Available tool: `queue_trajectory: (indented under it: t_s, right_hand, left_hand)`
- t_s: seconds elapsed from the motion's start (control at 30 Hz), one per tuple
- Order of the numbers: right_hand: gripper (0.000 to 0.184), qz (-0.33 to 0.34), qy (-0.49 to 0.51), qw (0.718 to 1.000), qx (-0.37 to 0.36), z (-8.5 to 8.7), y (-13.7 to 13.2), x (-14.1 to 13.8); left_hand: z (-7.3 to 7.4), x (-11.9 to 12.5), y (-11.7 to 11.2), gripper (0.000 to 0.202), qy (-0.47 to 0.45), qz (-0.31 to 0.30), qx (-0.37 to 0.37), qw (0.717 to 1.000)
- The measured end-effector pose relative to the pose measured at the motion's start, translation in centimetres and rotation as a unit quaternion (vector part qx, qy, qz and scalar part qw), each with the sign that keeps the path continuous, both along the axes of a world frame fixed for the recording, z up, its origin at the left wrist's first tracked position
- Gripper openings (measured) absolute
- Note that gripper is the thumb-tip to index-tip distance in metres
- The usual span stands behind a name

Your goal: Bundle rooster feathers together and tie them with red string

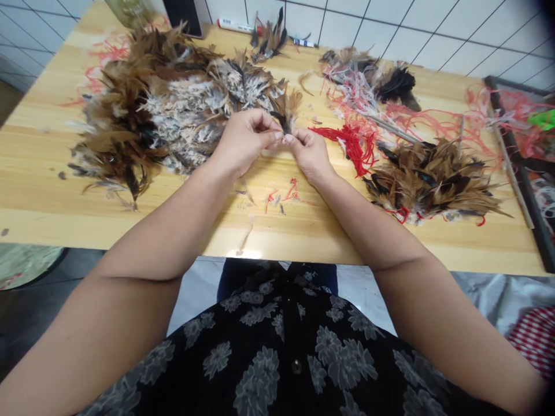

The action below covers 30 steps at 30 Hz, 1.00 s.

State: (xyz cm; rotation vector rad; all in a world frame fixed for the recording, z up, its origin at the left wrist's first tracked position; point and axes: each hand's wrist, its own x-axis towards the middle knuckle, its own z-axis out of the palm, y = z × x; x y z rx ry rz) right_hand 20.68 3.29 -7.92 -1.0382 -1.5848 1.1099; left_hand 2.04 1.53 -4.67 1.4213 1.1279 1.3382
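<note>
A small bunch of brown and black feathers [287, 110] stands up between my hands, over the middle of the table. My left hand [248, 138] pinches at its quill ends with thumb and forefinger. From the other side my right hand [311, 153] pinches at the same spot, its fingertips almost touching the left ones. Any thread there is too small to make out. Just beyond my left hand spreads a big pile of brown, black and greyish-white feathers [182, 110]. Right of my right hand lies a bundle of red strings [353, 144].
Feather bunches [433, 179] with red ties lie at the right. Behind them are loose feathers with pink and white strands [359, 81]. A dark-framed tray [514, 150] borders the right end. Markers [236, 26] lie by the tiled wall. Red scraps [292, 189] lie near the front.
</note>
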Motion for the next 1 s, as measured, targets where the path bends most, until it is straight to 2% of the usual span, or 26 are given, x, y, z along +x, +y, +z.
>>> queue_trajectory:
  t_s: [0.27, 0.53, 0.73, 1.0]
  right_hand:
    - [0.060, 0.024, 0.026, 0.999, -0.023, -0.2, 0.4, 0.1]
    - [0.060, 0.022, 0.009, 0.999, -0.022, 0.0, 0.4, 0.0]
    - [0.064, 0.031, 0.015, 0.999, -0.019, -0.4, 0.6, 0.0]
    - [0.054, 0.045, -0.004, 0.999, 0.006, -0.6, 0.7, 0.2]
  left_hand:
    - [1.1, -0.2, -0.6, 0.038, 0.074, 0.010, 0.006, 0.997]
    - [0.3, -0.4, -0.2, 0.034, 0.096, 0.013, 0.019, 0.995]
    - [-0.1, -0.5, 0.1, 0.034, 0.138, 0.031, 0.063, 0.988]
    - [0.4, 0.2, -0.3, 0.039, 0.066, -0.003, 0.012, 0.998]
